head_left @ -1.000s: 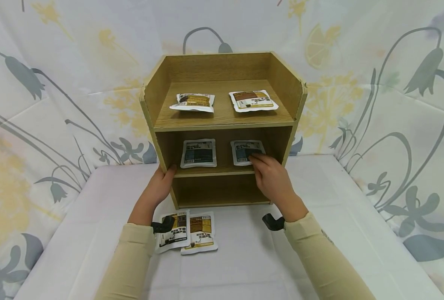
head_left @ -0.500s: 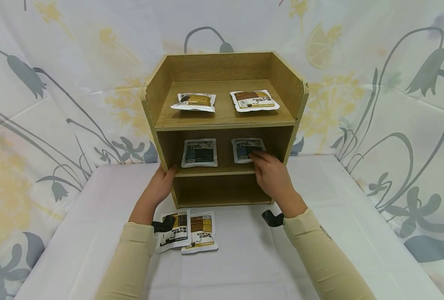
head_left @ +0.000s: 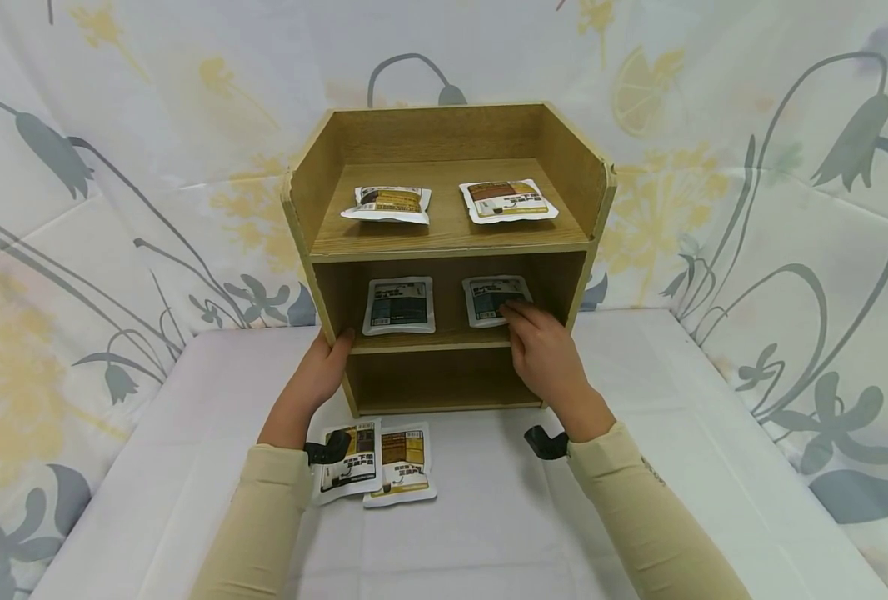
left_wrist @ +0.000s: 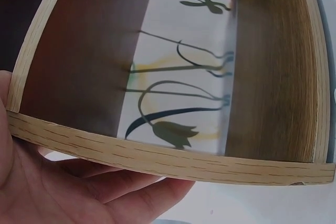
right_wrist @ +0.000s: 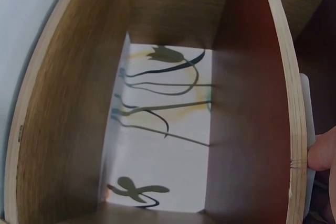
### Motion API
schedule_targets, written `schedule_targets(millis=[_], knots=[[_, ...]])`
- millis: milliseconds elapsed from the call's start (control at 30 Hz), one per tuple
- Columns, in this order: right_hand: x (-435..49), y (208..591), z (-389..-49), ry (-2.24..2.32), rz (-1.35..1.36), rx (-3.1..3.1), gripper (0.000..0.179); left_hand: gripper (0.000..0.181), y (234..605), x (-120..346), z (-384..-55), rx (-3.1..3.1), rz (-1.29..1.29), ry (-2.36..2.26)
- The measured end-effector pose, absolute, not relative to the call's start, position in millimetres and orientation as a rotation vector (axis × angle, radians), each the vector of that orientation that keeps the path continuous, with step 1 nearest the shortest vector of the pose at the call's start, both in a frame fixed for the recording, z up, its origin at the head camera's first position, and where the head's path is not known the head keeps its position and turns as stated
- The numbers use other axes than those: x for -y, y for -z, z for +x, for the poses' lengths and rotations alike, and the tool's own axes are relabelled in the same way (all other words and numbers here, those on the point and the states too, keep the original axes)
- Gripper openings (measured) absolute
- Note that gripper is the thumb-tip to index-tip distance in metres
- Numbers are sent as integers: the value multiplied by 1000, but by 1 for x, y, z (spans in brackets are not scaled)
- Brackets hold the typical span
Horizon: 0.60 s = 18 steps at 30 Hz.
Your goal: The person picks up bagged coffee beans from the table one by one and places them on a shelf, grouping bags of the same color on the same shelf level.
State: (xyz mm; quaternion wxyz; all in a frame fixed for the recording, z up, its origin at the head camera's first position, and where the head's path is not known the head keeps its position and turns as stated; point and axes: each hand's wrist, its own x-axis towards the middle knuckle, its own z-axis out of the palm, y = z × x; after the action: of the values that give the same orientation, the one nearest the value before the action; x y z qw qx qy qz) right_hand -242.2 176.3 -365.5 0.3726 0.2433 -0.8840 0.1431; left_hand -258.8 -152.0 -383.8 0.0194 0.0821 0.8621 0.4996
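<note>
A small wooden shelf unit stands upright on the white cloth. My left hand holds its left side, thumb at the front edge by the middle board. In the left wrist view the fingers stretch along the outside of that panel. On the middle board, a white pouch with a dark label lies to the right. My right hand pinches its near right corner, the fingers on top. The right wrist view shows the thumb close to the board's edge and the pouch's white rim.
Another dark-labelled pouch lies left on the middle board. Two pouches with brown-yellow labels, the left one and the right one, rest on the top board. Two more pouches overlap on the cloth in front. A floral cloth hangs behind.
The right-hand pouch on the middle board has shifted slightly back, the right hand with it. The left hand keeps its hold on the shelf unit.
</note>
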Motion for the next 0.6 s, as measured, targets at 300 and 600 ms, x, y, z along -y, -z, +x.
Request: schedule_targets(millis=[300, 600], knots=[[-176, 373, -234, -412, 676, 2171, 27, 66, 384, 153, -259, -2672, 261, -1550], [-171, 375, -226, -478, 698, 2134, 29, 66, 382, 152, -259, -2670, 252, -1549]])
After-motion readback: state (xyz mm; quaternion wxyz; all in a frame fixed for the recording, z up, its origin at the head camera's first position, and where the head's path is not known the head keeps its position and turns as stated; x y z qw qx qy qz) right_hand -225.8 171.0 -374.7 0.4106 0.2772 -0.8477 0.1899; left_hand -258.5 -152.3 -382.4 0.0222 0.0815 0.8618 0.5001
